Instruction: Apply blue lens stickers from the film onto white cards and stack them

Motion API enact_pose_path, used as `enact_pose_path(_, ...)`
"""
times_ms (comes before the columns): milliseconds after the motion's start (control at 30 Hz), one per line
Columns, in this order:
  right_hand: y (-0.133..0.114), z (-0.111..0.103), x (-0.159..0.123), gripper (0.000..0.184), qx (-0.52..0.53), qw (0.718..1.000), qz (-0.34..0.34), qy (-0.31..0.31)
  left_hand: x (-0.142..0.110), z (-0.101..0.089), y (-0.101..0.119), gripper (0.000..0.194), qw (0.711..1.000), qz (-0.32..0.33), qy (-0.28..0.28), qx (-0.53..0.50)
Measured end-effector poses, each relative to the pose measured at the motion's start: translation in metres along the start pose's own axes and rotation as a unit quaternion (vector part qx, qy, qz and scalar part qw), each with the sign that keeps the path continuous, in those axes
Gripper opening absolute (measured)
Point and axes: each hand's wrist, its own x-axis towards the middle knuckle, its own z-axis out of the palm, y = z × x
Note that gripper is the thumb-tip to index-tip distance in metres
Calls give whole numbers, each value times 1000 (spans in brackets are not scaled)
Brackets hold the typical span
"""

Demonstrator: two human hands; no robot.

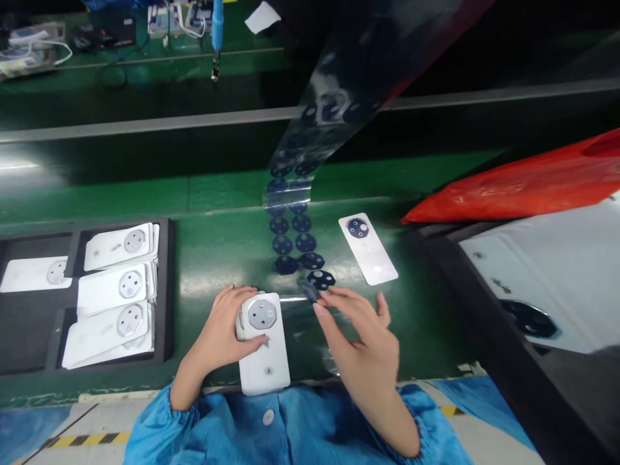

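The left hand [223, 326] lies curled, thumb pointing inward. The right hand [361, 332] is raised, fingers spread, thumb and forefinger pinched. Blue sleeves cover both forearms.

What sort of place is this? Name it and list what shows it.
Probably a phone assembly line. The left hand steadies a white phone back cover, the right hand peels a dark lens piece from a clear film strip, and a black tray holds stacked covers beside a green conveyor.

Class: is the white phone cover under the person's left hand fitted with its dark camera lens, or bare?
Bare: the white phone cover shows a silver camera ring; the cover lying beyond has a dark lens.
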Motion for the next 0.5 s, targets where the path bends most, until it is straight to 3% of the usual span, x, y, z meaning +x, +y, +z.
enact_pose_path(33, -3, -6, 1, 15, -3, 1000, 1, -5, 0, 0, 0, 74, 1000, -1, 1, 0)
enact_pose_path(100, -10, -12, 0, 45, 46, 997, 48, -34, 0, 1, 0, 74, 1000, -1, 2, -1)
enact_pose_path(200, -17, 1, -12, 76, 195, 961, 184, -61, 0, 2, 2, 77, 1000, 0, 7, -2)
enact_pose_path(333, -11, 43, -31, 70, 323, 889, 320, -57, 1, 4, 4, 79, 1000, 0, 22, 3)
enact_pose_path(400, -4, 59, -36, 69, 338, 868, 360, -56, 1, 6, 4, 81, 999, -2, 31, 7)
enact_pose_path(500, 3, 66, -39, 69, 348, 850, 392, -58, 1, 10, 3, 83, 999, -3, 43, 11)
